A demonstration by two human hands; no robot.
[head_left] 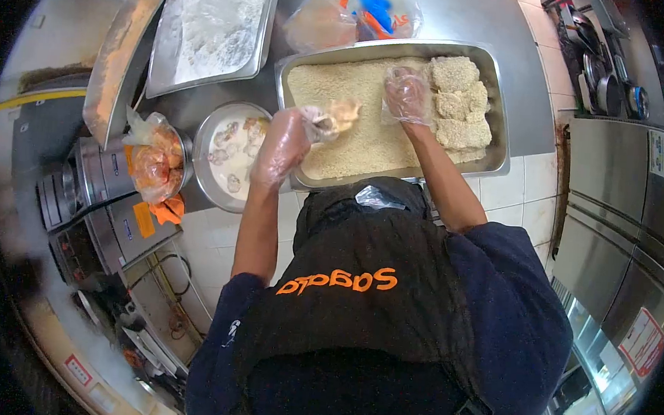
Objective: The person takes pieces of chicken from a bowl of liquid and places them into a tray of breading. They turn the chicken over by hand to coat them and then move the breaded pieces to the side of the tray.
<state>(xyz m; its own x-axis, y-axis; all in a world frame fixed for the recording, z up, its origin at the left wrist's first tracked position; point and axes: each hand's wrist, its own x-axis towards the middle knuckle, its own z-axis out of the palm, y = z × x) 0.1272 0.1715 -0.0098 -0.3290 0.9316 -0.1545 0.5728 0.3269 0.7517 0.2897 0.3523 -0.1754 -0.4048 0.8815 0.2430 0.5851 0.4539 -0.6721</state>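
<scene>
My left hand (286, 145), in a clear plastic glove, pinches a wet, batter-coated piece of meat (344, 115) above a large metal tray (504, 89) of pale breadcrumbs (335, 158). On the tray's right side, my gloved right hand (407, 96) is curled low over the crumbs; what lies under its fingers is hidden. Just beside it sit several crumb-coated pieces (463, 109), stacked along the tray's right end. Left of the tray, a round metal bowl (204, 165) holds milky liquid with several pieces of meat in it.
A metal tray of white flour (218, 22) stands at the back left, beside a long container of orange-brown powder (120, 61). Plastic bags (320, 20) lie behind the crumb tray. A bagged container of reddish meat (156, 162) stands left of the bowl. Steel refrigerators (607, 179) are at right.
</scene>
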